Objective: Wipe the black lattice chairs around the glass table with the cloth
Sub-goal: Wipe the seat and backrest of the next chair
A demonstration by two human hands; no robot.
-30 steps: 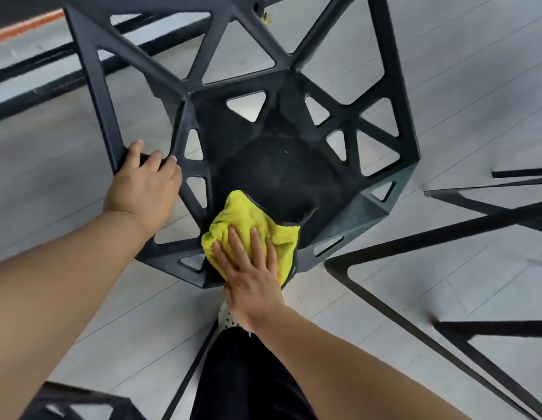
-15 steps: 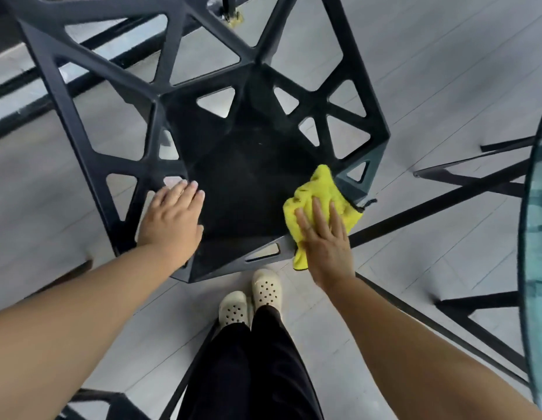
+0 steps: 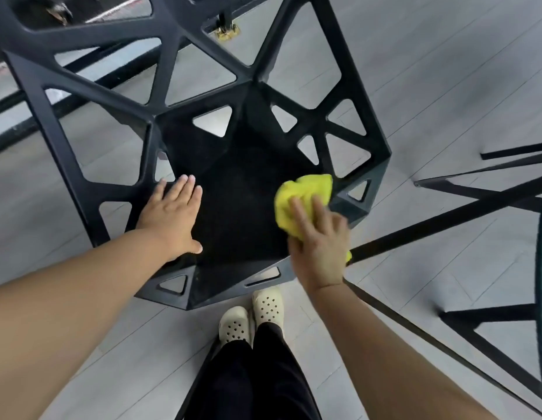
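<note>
Wiping 1 black lattice chair (image 3: pixel 251 95): right hand (image 3: pixel 319 241) presses the yellow cloth (image 3: pixel 303 189), fingers straight, at the seat's (image 3: pixel 233 231) right edge; left hand (image 3: pixel 169 213) lies flat, empty, near its left edge. Backrest (image 3: pixel 81 31) probably remains.

The right hand (image 3: pixel 319 237) presses a yellow cloth (image 3: pixel 303 195) on the black lattice chair (image 3: pixel 239 189); the left hand (image 3: pixel 172 216) lies flat.

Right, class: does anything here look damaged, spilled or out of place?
Nothing stands out. The black lattice chair looks upright and unbroken; the left hand rests flat on its seat, the right hand presses the yellow cloth there.
</note>
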